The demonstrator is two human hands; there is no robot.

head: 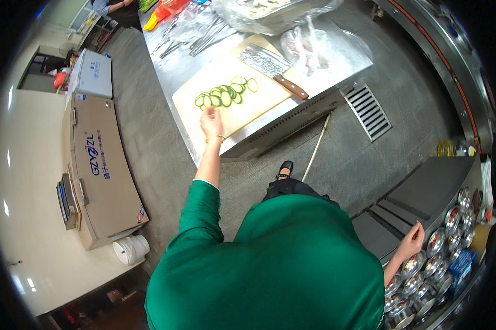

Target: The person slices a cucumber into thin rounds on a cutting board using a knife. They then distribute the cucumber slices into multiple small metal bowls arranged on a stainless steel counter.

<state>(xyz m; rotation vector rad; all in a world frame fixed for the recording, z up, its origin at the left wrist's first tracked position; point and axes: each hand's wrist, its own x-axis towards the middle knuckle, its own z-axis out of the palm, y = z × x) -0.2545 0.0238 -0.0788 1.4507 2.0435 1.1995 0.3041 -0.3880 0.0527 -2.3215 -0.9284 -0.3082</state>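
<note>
My left hand point(211, 120), with a gold bracelet at the wrist, is over the near left part of a pale cutting board point(248, 113), by the end of a row of thin cucumber slices point(225, 95). Its fingers are bent, and whether they pinch a slice cannot be told. A cleaver point(268, 64) with a brown riveted handle lies on the board's right side, the handle reaching past the near edge. My right hand point(412, 240) is far off at the lower right, fingers curled, above a dark counter and near several shiny metal lidded containers point(436, 241); its grip is unclear.
On the steel table point(163, 68) are metal skewers or rods point(209, 37), plastic bags point(308, 47) and a wrapped tray point(264, 8) of cut pieces. A pole point(316, 148) leans at its near side by a floor grate point(367, 111). A chest freezer point(103, 165) stands left; another person point(114, 10) is far left.
</note>
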